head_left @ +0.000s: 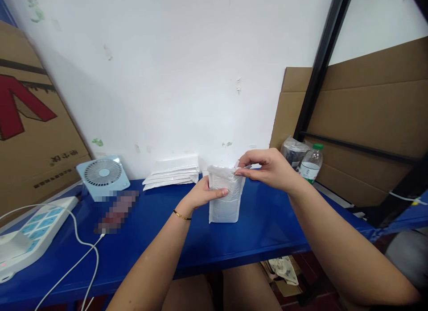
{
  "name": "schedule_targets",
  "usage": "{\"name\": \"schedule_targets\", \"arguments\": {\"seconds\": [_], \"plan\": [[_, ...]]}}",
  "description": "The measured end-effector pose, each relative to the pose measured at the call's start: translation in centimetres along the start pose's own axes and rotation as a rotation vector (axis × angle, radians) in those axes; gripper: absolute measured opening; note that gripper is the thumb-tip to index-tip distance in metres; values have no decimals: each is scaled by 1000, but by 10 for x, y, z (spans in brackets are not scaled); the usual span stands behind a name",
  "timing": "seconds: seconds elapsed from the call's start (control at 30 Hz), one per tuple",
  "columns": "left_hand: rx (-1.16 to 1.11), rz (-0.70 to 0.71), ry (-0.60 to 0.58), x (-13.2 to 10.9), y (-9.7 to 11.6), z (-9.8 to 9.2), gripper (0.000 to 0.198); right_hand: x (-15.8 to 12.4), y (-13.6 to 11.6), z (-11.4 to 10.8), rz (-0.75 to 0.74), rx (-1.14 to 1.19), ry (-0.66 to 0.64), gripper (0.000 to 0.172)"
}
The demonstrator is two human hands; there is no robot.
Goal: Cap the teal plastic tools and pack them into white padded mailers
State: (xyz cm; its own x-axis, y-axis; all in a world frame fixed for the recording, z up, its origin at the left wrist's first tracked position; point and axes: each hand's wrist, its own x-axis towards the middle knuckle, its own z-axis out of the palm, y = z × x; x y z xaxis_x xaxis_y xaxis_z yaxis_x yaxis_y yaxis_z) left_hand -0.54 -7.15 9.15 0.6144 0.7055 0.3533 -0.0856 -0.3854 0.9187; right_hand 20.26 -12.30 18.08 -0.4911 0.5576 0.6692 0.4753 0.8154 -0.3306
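A white padded mailer (224,208) stands upright on the blue table, its bottom edge at or near the surface. My left hand (204,193) grips it from the left side, thumb across the front and the other fingers hidden behind. At its top right corner, my right hand (264,166) pinches the upper edge between thumb and fingers. A bit of thin, pale material shows by the right fingertips; I cannot make out what it is. The mailer's inside is hidden from view. Left of it, against the wall, lies a stack of similar white mailers (172,172).
On the left are a light blue fan (103,172), a blurred-out phone-like object (117,212) with a white cable, and a power strip (40,233). A bottle with a green cap (310,163) stands at right beside a plastic-wrapped item (294,149) and a black metal post (317,65).
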Motion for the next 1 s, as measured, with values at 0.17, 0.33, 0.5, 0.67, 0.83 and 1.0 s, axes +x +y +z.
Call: {"name": "schedule_targets", "arguments": {"seconds": [0.17,0.33,0.5,0.67,0.83,1.0], "plan": [[25,30,189,18,-1,-13,45,18,16,5,1,-124,72,21],[140,154,408,39,14,-30,35,30,26,13,-69,-218,211,18],[439,216,243,-26,-1,-19,16,-27,6,43,-175,-204,-65,14],[867,2,120,-115,-47,15,50,-102,4,108,80,-32,-299,3],[1156,112,118,-143,-64,35,33,-126,13,141,343,74,-159,21],[1253,96,80,-129,-62,37,22,-121,7,145,157,-148,-131,6]]}}
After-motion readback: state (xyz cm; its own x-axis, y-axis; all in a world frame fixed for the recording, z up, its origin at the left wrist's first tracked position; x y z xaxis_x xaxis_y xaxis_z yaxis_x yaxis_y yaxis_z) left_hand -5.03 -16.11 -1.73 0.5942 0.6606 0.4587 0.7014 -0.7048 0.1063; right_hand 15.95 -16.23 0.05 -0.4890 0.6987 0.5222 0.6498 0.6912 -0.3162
